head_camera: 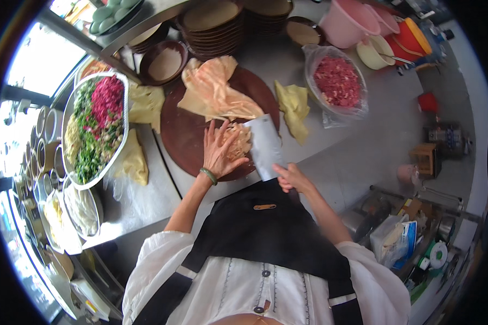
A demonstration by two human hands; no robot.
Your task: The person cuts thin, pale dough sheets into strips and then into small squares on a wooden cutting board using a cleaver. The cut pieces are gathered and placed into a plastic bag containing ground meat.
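Note:
My right hand [293,178] is closed round the handle of a cleaver [264,146], whose broad blade lies at the right side of a pile of chopped, pale orange food [239,142]. Fingers spread, my left hand [221,154] rests on the left part of that pile; a green bangle [208,176] circles the wrist. Both the pile and a large folded, pale orange sheet of food [217,89] are on a round brown chopping board [179,122]. What the sheet is made of, I cannot tell.
Yellowish cloths [293,109] lie beside the board. At left stands a tray of chopped greens and pink food [101,130]; at right, a plastic-lined bowl of chopped red meat [336,81]. Stacked brown bowls [211,28], pink buckets [347,24] and a metal shelf edge [146,24] are beyond.

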